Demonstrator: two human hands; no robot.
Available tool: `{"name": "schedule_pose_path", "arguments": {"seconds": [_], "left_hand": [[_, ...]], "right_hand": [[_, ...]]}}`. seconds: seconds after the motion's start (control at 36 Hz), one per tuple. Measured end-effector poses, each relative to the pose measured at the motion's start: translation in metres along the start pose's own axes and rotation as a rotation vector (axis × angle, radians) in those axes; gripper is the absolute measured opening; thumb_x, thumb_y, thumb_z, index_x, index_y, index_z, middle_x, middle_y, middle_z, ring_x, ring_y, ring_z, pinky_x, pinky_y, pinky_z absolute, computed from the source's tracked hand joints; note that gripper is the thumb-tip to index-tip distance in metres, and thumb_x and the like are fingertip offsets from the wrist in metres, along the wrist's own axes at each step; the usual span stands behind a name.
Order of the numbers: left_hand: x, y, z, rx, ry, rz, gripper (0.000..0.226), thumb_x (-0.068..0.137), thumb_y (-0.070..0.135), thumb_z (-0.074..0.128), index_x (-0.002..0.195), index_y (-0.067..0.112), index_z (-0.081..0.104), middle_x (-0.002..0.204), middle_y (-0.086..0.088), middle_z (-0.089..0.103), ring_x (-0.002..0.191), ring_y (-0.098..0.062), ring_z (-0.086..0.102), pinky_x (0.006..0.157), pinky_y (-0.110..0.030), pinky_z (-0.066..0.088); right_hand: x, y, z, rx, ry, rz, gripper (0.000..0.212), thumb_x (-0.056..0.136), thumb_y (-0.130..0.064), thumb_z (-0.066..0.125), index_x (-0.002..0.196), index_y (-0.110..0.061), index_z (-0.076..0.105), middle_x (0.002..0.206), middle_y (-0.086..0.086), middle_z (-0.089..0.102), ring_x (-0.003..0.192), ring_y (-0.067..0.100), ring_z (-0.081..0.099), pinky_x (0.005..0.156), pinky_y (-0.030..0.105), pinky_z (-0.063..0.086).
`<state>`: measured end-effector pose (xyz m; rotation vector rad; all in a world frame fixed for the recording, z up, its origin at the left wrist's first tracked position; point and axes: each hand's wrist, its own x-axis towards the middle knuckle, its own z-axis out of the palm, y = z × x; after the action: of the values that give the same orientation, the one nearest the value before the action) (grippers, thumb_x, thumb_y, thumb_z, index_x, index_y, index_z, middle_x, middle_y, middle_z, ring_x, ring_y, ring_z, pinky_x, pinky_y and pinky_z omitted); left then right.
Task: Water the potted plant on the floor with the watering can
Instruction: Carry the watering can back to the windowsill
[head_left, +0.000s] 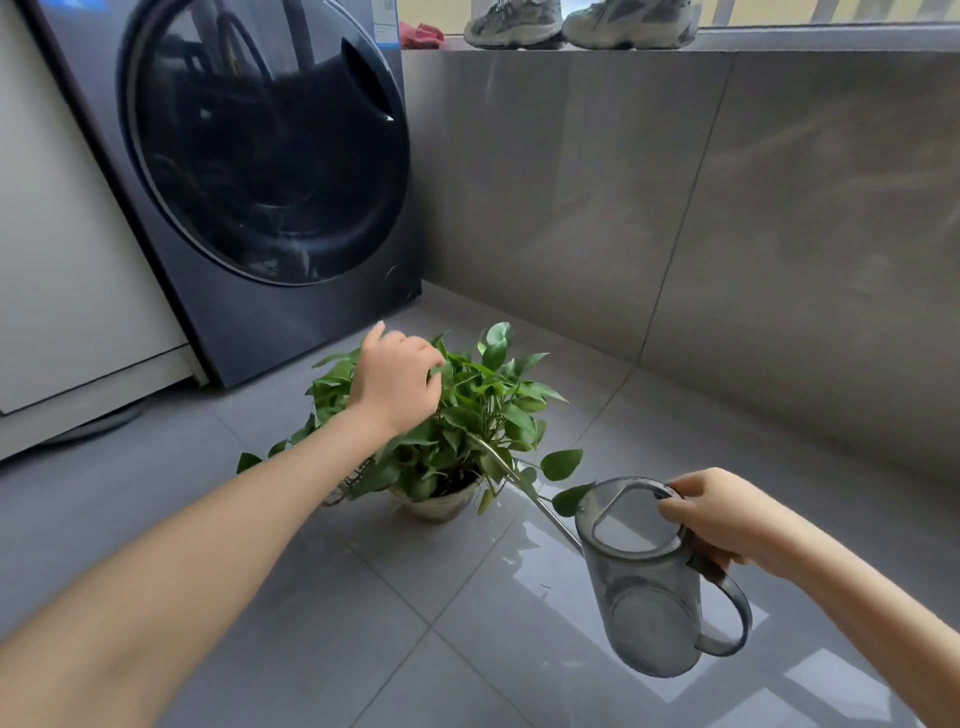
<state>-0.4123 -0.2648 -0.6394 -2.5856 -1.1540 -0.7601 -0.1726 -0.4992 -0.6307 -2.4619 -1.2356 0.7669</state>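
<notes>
Looks like the left hand (397, 379), fingers loosely curled in the leaves, parts the plant (457, 415) on the floor so the right hand (727, 519), wrapped round the watering can (649, 587) handle, can poke the spout (519, 480) toward the soil.

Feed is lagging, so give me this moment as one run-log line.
left hand: parting leaves of green potted plant | right hand: holds translucent grey plastic watering can, thin spout among stems | water flow: cannot tell

potted plant (457, 415): leafy, upright, on floor | watering can (649, 577): grey, translucent, tilted, spout among leaves
</notes>
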Motion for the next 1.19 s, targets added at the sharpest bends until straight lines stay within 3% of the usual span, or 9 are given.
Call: {"name": "schedule_pose_path", "arguments": {"seconds": [0.28, 0.42, 0.5, 0.78, 0.89, 0.94, 1.08, 1.19], "left_hand": [[0.05, 0.004, 0.002, -0.011, -0.031, -0.061, 0.024, 0.087, 0.022, 0.058, 0.106, 0.018, 0.071, 0.11, -0.002, 0.069, 0.104, -0.026, 0.058, 0.112, -0.045, 0.022], [0.082, -0.002, 0.003, -0.045, -0.057, -0.097, 0.026, 0.089, 0.023, 0.056, 0.111, 0.02, 0.069, 0.115, -0.002, 0.067, 0.107, -0.025, 0.056, 0.113, -0.043, 0.018], [0.1, -0.007, -0.004, -0.056, -0.078, -0.133, 0.027, 0.09, 0.023, 0.055, 0.112, 0.02, 0.068, 0.116, -0.002, 0.067, 0.108, -0.024, 0.057, 0.113, -0.043, 0.019], [0.173, -0.012, -0.09, -0.097, -0.2, -0.14, 0.026, 0.09, 0.021, 0.055, 0.112, 0.018, 0.069, 0.114, -0.004, 0.068, 0.105, -0.026, 0.058, 0.112, -0.044, 0.021], [0.212, -0.004, -0.138, -0.145, -0.195, -0.108, 0.025, 0.088, 0.018, 0.056, 0.109, 0.017, 0.071, 0.109, -0.004, 0.07, 0.102, -0.027, 0.06, 0.11, -0.045, 0.024], [0.234, 0.003, -0.17, -0.185, -0.201, -0.1, 0.025, 0.086, 0.016, 0.057, 0.107, 0.015, 0.072, 0.105, -0.006, 0.071, 0.098, -0.028, 0.061, 0.106, -0.044, 0.03], [0.278, 0.029, -0.253, -0.322, -0.264, -0.16, 0.026, 0.088, 0.019, 0.057, 0.111, 0.015, 0.069, 0.099, -0.006, 0.068, 0.096, -0.029, 0.055, 0.078, -0.035, 0.045], [0.308, 0.068, -0.324, -0.524, -0.541, -0.241, 0.024, 0.09, 0.034, 0.055, 0.108, 0.023, 0.066, 0.088, 0.002, 0.06, 0.093, -0.021, 0.059, 0.074, -0.031, 0.045]], "right_hand": [[0.01, -0.022, -0.046, 0.096, 0.031, -0.061, 0.021, 0.085, -0.012, 0.051, 0.088, -0.01, 0.072, 0.055, 0.008, 0.048, 0.049, 0.023, 0.042, 0.04, 0.023, 0.028], [0.028, -0.045, -0.067, 0.139, 0.014, -0.082, 0.025, 0.088, -0.012, 0.05, 0.084, -0.025, 0.071, 0.056, 0.009, 0.053, 0.049, 0.025, 0.047, 0.039, 0.021, 0.029], [0.036, -0.06, -0.079, 0.145, 0.013, -0.078, 0.025, 0.089, -0.011, 0.049, 0.092, -0.015, 0.073, 0.055, 0.007, 0.051, 0.046, 0.022, 0.045, 0.038, 0.021, 0.028], [0.023, -0.126, -0.155, 0.194, -0.015, -0.021, 0.025, 0.089, -0.016, 0.047, 0.093, -0.015, 0.072, 0.047, -0.007, 0.049, 0.044, 0.015, 0.042, 0.047, 0.024, 0.033], [0.007, -0.158, -0.202, 0.206, -0.004, -0.013, 0.025, 0.09, -0.017, 0.048, 0.093, -0.023, 0.072, 0.038, -0.011, 0.049, 0.043, 0.01, 0.044, 0.049, 0.025, 0.036], [-0.004, -0.177, -0.23, 0.212, -0.005, -0.005, 0.026, 0.089, -0.018, 0.047, 0.094, -0.025, 0.071, 0.042, -0.01, 0.052, 0.045, 0.012, 0.047, 0.054, 0.026, 0.041], [-0.032, -0.222, -0.299, 0.201, 0.026, 0.015, 0.027, 0.089, -0.02, 0.045, 0.098, -0.025, 0.07, 0.059, -0.006, 0.059, 0.052, 0.016, 0.053, 0.064, 0.031, 0.05], [-0.058, -0.257, -0.359, 0.123, 0.096, 0.049, 0.028, 0.091, -0.023, 0.043, 0.106, -0.024, 0.067, 0.09, -0.002, 0.073, 0.084, 0.022, 0.065, 0.078, 0.034, 0.051]]}}
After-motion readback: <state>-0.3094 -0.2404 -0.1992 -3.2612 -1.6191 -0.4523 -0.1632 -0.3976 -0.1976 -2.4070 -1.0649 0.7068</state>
